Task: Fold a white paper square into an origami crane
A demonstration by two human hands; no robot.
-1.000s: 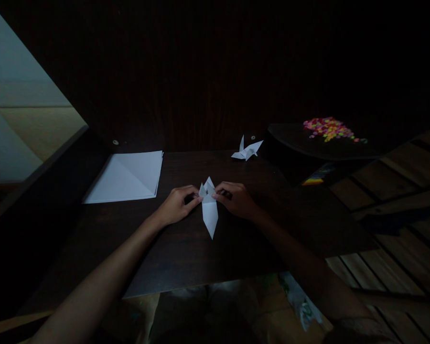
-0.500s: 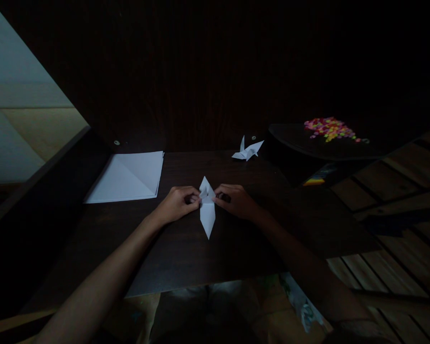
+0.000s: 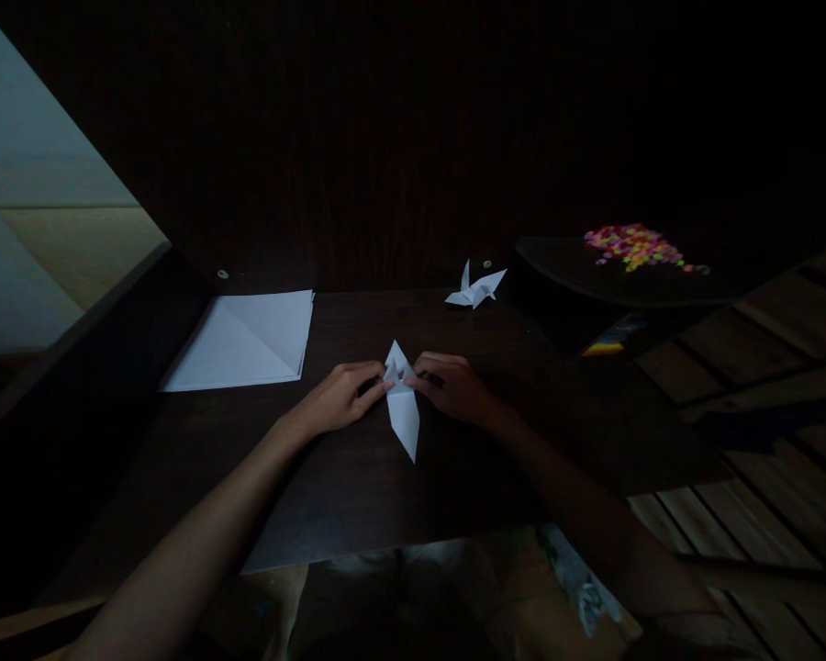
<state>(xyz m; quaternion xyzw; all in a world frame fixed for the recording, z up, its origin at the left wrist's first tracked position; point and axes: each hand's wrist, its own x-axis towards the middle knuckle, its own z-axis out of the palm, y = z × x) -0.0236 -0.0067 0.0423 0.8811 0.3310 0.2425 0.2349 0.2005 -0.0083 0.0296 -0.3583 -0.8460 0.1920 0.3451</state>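
White folded paper [image 3: 404, 418], sheets [image 3: 251, 341] left, bird [image 3: 477, 292] behind

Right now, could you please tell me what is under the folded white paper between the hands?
Dark wood-grain tabletop shows around the folded white paper, which the left hand and right hand pinch; whatever lies directly beneath is covered.

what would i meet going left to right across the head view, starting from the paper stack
paper stack, left hand, folded paper, right hand, colourful pile
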